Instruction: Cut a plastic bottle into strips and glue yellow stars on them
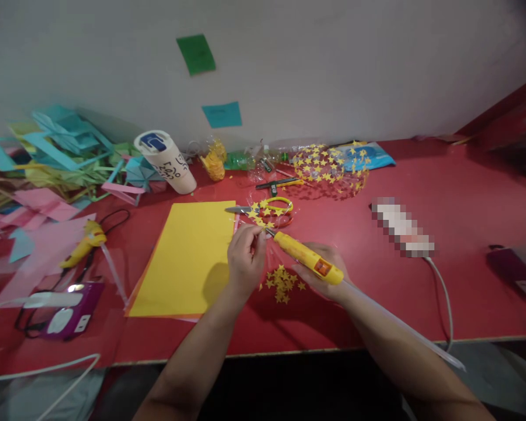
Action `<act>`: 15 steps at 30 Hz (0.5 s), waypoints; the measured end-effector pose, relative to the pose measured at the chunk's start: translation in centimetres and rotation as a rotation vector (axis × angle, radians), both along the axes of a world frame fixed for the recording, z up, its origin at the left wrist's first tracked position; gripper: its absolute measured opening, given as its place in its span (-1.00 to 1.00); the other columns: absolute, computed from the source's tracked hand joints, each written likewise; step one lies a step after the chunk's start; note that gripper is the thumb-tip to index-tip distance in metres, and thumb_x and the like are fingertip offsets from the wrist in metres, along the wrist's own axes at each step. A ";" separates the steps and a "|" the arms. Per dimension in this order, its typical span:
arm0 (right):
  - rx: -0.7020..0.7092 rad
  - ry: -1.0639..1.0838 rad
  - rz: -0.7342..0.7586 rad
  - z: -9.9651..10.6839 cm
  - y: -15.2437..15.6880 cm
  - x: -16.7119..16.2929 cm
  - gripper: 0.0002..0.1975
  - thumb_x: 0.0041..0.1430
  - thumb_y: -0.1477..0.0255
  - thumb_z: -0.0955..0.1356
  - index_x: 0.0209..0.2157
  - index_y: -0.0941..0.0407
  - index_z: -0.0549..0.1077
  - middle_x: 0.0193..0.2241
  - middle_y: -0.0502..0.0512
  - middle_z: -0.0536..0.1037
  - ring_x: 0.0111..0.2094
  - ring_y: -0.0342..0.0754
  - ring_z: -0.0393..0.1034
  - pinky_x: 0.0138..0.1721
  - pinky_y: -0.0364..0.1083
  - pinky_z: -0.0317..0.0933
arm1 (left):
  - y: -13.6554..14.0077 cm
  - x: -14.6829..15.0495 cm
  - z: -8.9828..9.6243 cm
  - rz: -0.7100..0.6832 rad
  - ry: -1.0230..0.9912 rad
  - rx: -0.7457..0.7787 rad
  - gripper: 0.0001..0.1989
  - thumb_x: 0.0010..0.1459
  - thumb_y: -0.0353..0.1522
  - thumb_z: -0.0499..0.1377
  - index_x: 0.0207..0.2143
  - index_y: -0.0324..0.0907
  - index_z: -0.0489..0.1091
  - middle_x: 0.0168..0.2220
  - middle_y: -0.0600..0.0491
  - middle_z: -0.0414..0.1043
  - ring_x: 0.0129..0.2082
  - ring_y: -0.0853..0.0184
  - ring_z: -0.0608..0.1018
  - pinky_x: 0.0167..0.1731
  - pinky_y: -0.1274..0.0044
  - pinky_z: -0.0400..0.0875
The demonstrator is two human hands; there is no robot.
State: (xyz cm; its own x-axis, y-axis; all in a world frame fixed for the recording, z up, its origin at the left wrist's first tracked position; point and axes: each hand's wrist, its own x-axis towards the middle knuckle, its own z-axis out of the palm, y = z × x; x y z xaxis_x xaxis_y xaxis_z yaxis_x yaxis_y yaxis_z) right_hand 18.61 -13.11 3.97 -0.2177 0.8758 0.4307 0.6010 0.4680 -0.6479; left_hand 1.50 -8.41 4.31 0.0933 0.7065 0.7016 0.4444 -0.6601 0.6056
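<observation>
My right hand [326, 263] grips a yellow hot glue gun [300, 251], with a long clear glue stick [403, 324] sticking out of its back end. The metal nozzle points at the fingertips of my left hand [246, 254], which are pinched together on what looks like a small yellow star [263, 228]. Just beyond my fingers is a clear plastic piece dotted with yellow stars [256, 215]. It overlaps scissors [280, 204] with yellow and orange handles. Between my wrists lies a loose pile of yellow stars [283, 282] on the red table [333, 222].
Yellow paper sheets [179, 257] lie at left, near a second glue gun [84, 245] and a purple power strip [76, 316]. A white cup [166, 164], folded paper pieces [70, 140] and star-covered clear plastic [319, 164] stand along the wall. A corded, pixelated device [401, 228] lies right.
</observation>
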 end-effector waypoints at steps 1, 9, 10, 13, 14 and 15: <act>0.005 -0.005 0.002 0.0 0.0 0.0 -0.69 0.18 0.31 0.28 -0.62 0.05 0.24 -0.65 -0.02 0.33 -0.61 -0.13 0.24 -0.55 -0.10 0.18 | 0.0 0.0 0.0 0.002 0.001 0.002 -0.88 0.24 -0.45 0.05 -0.36 -0.15 0.32 -0.46 0.10 0.35 -0.45 0.42 0.41 -0.41 0.55 0.33; 0.031 0.009 -0.005 0.4 -0.1 -0.2 -0.70 0.16 0.36 0.28 -0.62 0.05 0.18 -0.66 -0.06 0.28 -0.64 -0.18 0.20 -0.60 -0.15 0.14 | 0.0 0.0 0.0 -0.002 -0.007 0.020 -0.90 0.24 -0.45 0.05 -0.35 -0.15 0.32 -0.45 0.10 0.37 -0.44 0.42 0.42 -0.40 0.55 0.32; 0.028 0.009 -0.006 0.5 -0.1 -0.2 -0.70 0.15 0.36 0.29 -0.62 0.05 0.18 -0.66 -0.06 0.28 -0.64 -0.18 0.20 -0.61 -0.15 0.13 | 0.0 0.0 0.0 -0.001 -0.006 0.018 -0.90 0.24 -0.45 0.05 -0.35 -0.15 0.32 -0.46 0.10 0.37 -0.44 0.42 0.42 -0.40 0.55 0.32; 0.040 0.014 0.004 0.5 -0.1 -0.2 -0.70 0.15 0.37 0.30 -0.62 0.06 0.18 -0.66 -0.05 0.28 -0.64 -0.18 0.20 -0.62 -0.15 0.11 | 0.0 0.0 0.0 0.003 0.003 0.018 -0.89 0.24 -0.45 0.05 -0.36 -0.15 0.32 -0.45 0.10 0.38 -0.44 0.42 0.43 -0.40 0.55 0.33; 0.046 0.013 0.009 0.5 -0.1 -0.2 -0.71 0.15 0.38 0.30 -0.61 0.06 0.18 -0.66 -0.05 0.28 -0.65 -0.18 0.20 -0.62 -0.15 0.11 | 0.0 0.0 0.0 0.005 0.007 0.021 -0.90 0.24 -0.45 0.06 -0.35 -0.15 0.32 -0.45 0.10 0.38 -0.44 0.42 0.43 -0.40 0.55 0.33; 0.048 0.014 0.010 0.6 -0.1 -0.2 -0.70 0.15 0.39 0.30 -0.61 0.06 0.18 -0.66 -0.06 0.27 -0.65 -0.19 0.19 -0.62 -0.16 0.10 | 0.0 -0.1 0.0 0.006 0.009 0.025 -0.90 0.23 -0.45 0.06 -0.35 -0.15 0.32 -0.45 0.10 0.38 -0.44 0.42 0.43 -0.40 0.55 0.34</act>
State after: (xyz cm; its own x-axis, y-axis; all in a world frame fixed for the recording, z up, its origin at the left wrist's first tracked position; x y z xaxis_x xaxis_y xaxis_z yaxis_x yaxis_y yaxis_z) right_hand 18.40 -13.19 4.53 -0.2199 0.8519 0.4753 0.5872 0.5046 -0.6329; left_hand 1.45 -8.38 4.35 0.0959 0.6891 0.7183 0.4537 -0.6726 0.5846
